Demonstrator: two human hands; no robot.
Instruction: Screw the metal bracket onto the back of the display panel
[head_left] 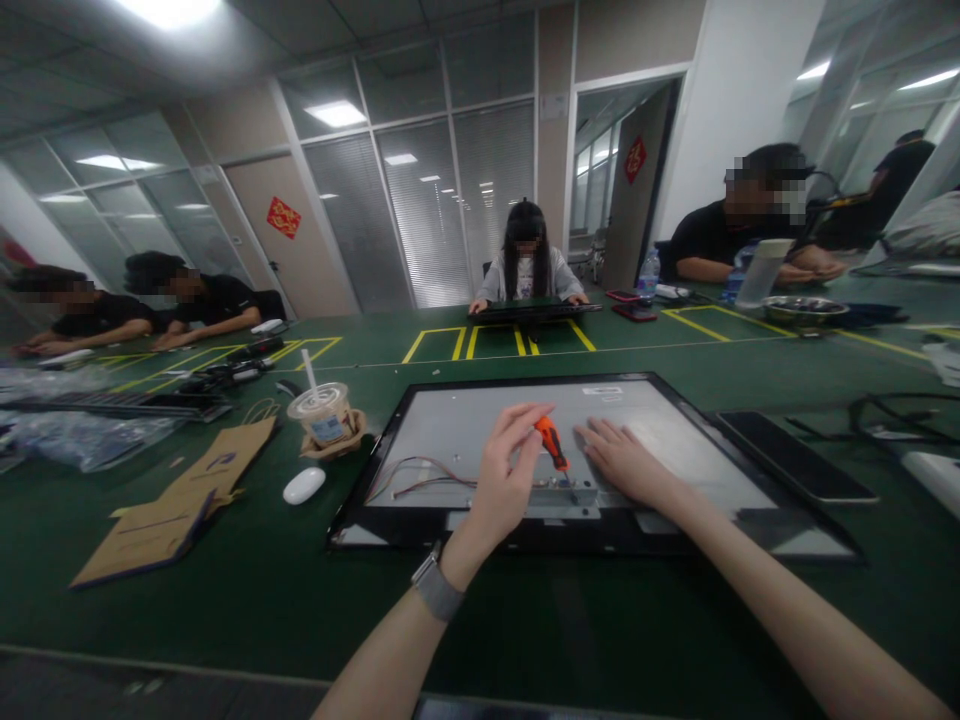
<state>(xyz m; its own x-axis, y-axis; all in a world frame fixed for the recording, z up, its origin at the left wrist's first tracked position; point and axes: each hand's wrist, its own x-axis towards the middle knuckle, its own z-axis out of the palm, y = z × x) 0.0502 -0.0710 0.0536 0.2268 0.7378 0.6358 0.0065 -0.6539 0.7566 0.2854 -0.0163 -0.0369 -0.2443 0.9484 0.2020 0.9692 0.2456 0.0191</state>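
A screwdriver (pixel 553 444) with an orange and black handle is gripped in my left hand (pixel 508 470), which wears a watch (pixel 437 588) at the wrist. It leans, its tip down at a metal bracket (pixel 570 498) along the near edge of the display panel (pixel 450 425). The panel lies flat on the table, grey back up, with a black frame. My right hand (pixel 624 458) rests on the grey back, fingers spread, holding nothing. Thin wires (pixel 420 463) run from the bracket to the left. Whether the tip sits in a screw is too small to tell.
On the green table (pixel 247 600), left of the panel, are a drink cup (pixel 321 415), a white oval case (pixel 304 486) and a brown paper bag (pixel 157 510). A black phone (pixel 795 456) lies close to the panel's right. Several people sit around the table.
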